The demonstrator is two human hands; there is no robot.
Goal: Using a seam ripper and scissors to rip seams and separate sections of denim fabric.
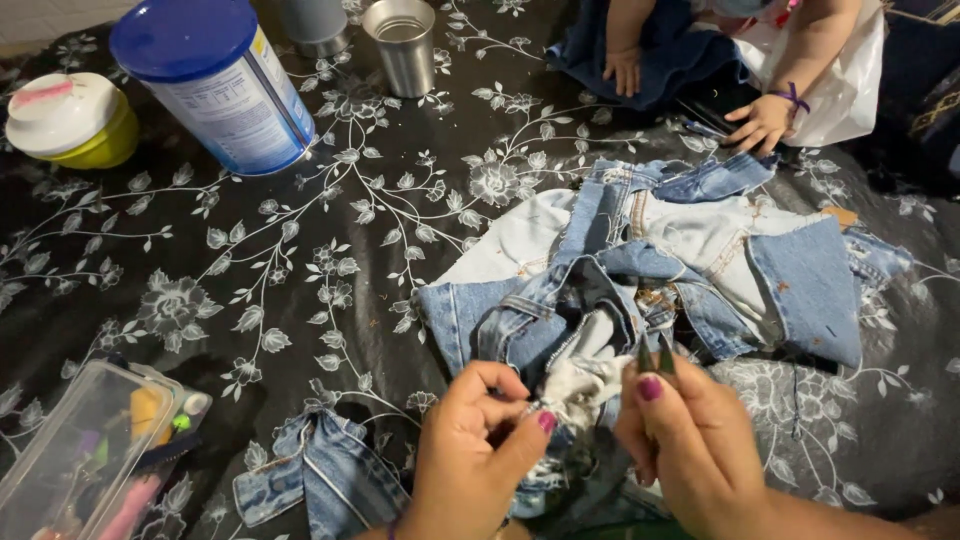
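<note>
A black floral cloth (300, 250) covers the surface, with cut-up light-blue jeans (660, 260) heaped right of centre and a blue-lidded canister (215, 85) far left. At the near edge, the left hand (470, 455) pinches frayed white denim (585, 385) between thumb and fingers. Just beside it, the right hand (695, 450) is closed around small dark snips (655, 358), tips up against the jeans.
</note>
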